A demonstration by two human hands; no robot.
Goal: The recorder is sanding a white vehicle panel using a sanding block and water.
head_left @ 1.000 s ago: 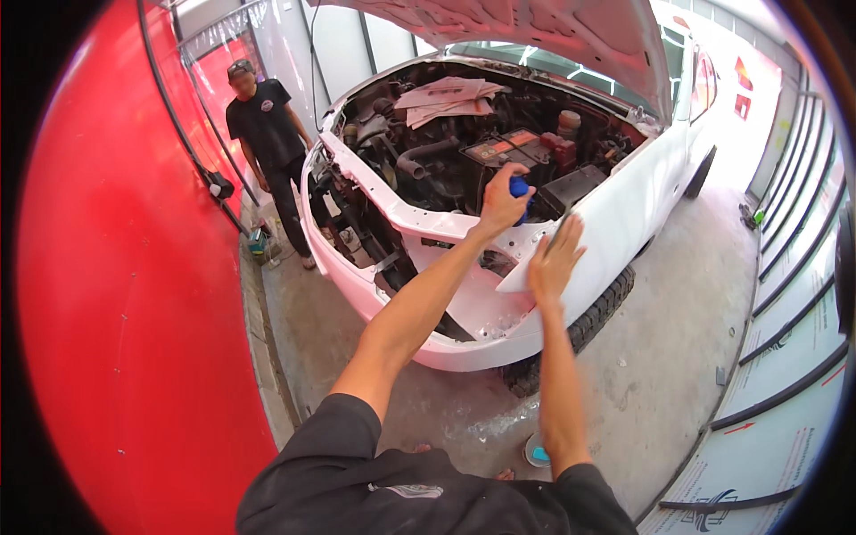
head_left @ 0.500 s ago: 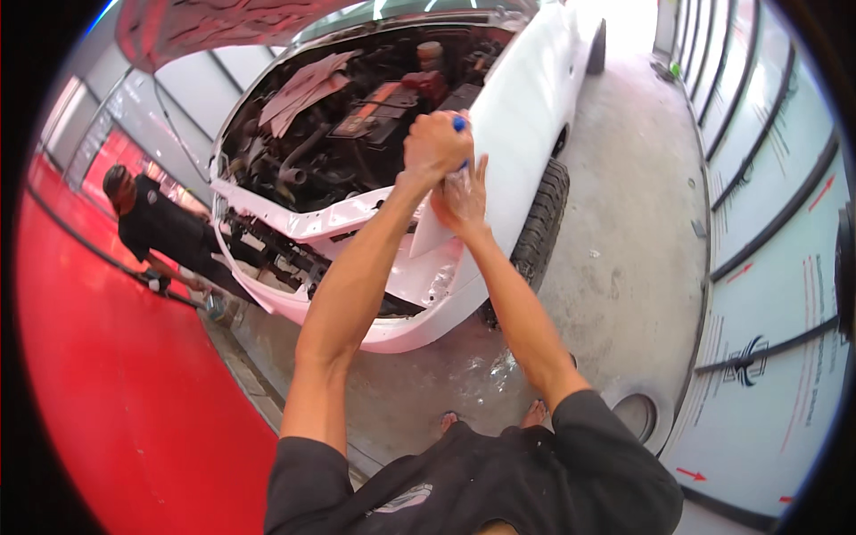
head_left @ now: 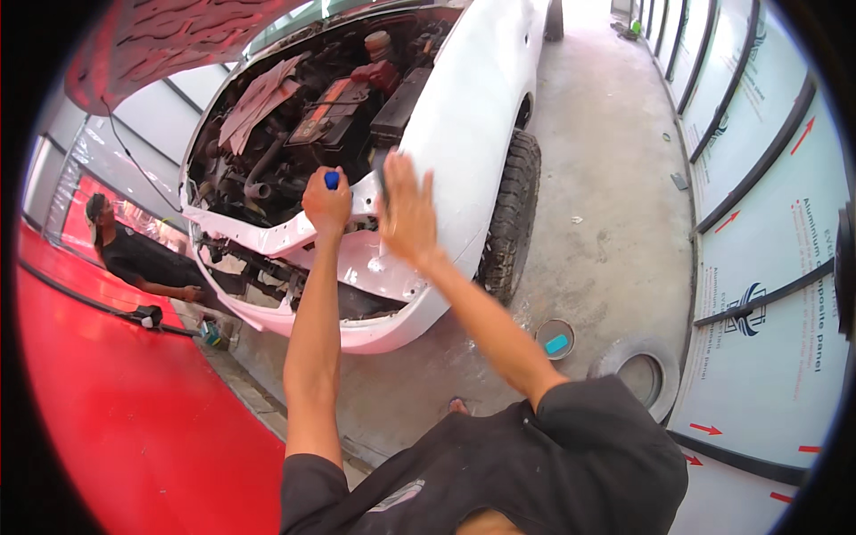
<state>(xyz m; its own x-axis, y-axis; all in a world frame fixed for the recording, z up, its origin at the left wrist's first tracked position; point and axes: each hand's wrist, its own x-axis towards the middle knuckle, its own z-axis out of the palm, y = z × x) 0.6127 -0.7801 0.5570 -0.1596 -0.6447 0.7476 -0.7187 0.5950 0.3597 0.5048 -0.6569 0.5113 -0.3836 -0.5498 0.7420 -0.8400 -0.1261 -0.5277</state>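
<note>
My left hand (head_left: 328, 207) is closed around a small blue object (head_left: 333, 180), whose end shows above the fist; its kind is hidden. It is raised at the edge of the engine bay. Beside it on the right, my right hand (head_left: 407, 209) has its fingers stretched out, over the front corner of the white fender (head_left: 455, 169). A thin dark edge (head_left: 383, 178) shows along that hand's left side; I cannot tell what it is or whether the hand holds it. Below both hands is the white front panel (head_left: 392, 330) of the car, its headlight space open.
The raised hood (head_left: 160, 40) hangs at upper left over the engine bay (head_left: 303, 134). A front tyre (head_left: 513, 214) stands right of the fender. On the floor are a round container (head_left: 571, 352) with a turquoise block and a ring-shaped object (head_left: 606, 357). Another person (head_left: 152, 254) is at left.
My hands were together at the fender edge, the left over the right. Now they are apart, the left hand moved leftward with the blue object. The view has shifted, showing the round container.
</note>
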